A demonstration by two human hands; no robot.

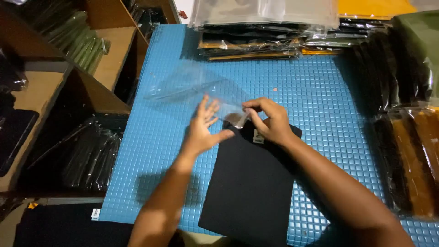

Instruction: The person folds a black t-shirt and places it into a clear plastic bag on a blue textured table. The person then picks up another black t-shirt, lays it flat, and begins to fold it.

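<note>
We see a blue mat with a raised square grid (320, 100) covering most of the worktop. To its nine o'clock stand wooden shelves (114, 59), with bagged dark garments (87, 155) stacked in the lower compartment and greenish bagged ones higher up at eleven o'clock. Along twelve o'clock lies a pile of flat bagged garments (256, 41), clear film on top, dark and mustard packs beneath. At three o'clock a row of bagged packs (411, 155), black and brown, runs down the mat's edge.

On the mat, toward six o'clock from its centre, lies a folded black garment (251, 192), flat and turned slightly askew, its upper edge under our hands. A small pale label (258, 136) shows on it near that upper edge.

A clear plastic bag (196, 87) stretches from the garment's upper edge out toward ten o'clock, lying loosely on the mat.

Our left hand (203, 130) rests at the bag's near end, fingers spread apart and flat, thumb pointing toward three o'clock, touching the garment's top corner. Our right hand (270, 121) sits just beside it at three o'clock, fingers bent together and pinching the mouth of the bag at the garment's upper edge.
</note>
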